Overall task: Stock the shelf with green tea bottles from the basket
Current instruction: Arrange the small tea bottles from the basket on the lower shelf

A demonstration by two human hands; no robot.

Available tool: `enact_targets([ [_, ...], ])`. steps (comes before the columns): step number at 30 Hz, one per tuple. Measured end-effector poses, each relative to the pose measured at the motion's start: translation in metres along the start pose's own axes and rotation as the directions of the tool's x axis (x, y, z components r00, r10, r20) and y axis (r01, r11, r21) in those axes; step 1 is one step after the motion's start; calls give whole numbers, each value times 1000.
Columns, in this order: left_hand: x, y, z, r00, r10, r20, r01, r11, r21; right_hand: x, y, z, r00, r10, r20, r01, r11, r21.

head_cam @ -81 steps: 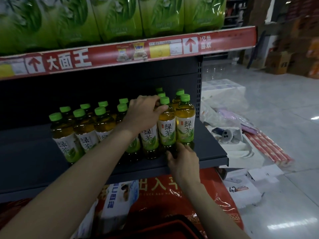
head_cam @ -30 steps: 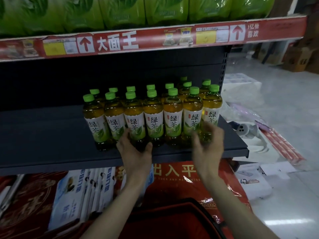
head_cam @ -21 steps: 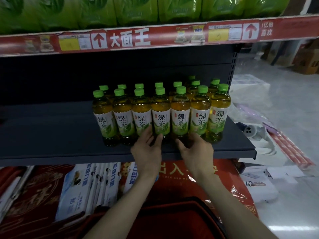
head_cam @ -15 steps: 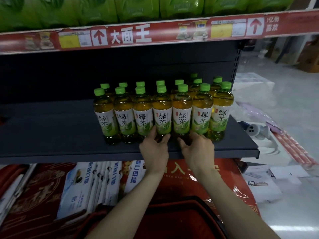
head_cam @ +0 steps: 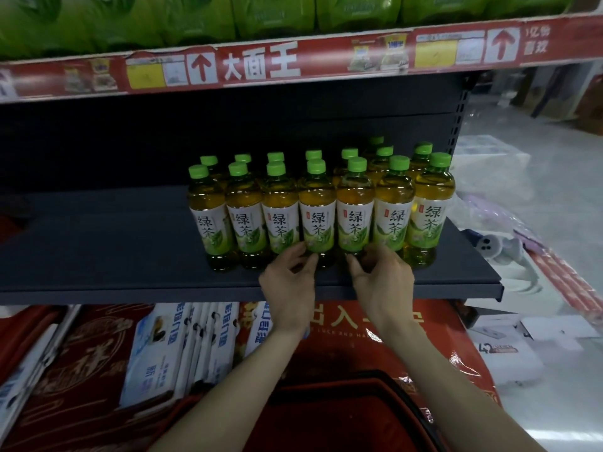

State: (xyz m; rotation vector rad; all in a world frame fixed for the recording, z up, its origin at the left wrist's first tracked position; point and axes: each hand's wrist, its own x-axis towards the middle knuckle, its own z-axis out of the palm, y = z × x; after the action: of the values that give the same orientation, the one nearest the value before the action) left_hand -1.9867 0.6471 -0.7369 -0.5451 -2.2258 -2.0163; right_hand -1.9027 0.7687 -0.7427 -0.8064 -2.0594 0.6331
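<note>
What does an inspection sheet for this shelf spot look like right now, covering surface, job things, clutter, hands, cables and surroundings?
Surface: dark shelf, bare on its left part, stocked on its right.
Job's things: bottles upright, seven in the front row, labels forward, more behind; red basket below, contents not visible.
Clutter: nothing seen on the shelf.
Hands: left hand and right hand at the bases of the middle front bottles, fingertips touching, no closed grip.
Cables: nothing seen for certain; a white plug-like item lies on the floor at right.
Surroundings: green packs on the shelf above, red price strip, boxes on the floor.
</note>
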Motion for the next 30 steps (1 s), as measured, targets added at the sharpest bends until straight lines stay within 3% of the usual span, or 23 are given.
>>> enact_targets([
  [3,3,-11,-36,999,48,17,-49,996,72,-16,-20,-1,999,-40,8,39,995,96],
  [9,27,-25,-101,998,32,-47,-22,980,198,-45,-54,26,969,-120,218,98,989,107],
  [12,34,-28,-115,995,-54,78,40,984,171,-47,-67,43,959,-57,276,35,996,84],
  [21,50,-32,-125,949,-99,299,46,983,180,-27,-76,76,973,21,230,-11,999,-47],
  [30,52,-30,-116,946,-95,309,25,975,223,-23,-76,91,991,11,135,4,995,-104],
])
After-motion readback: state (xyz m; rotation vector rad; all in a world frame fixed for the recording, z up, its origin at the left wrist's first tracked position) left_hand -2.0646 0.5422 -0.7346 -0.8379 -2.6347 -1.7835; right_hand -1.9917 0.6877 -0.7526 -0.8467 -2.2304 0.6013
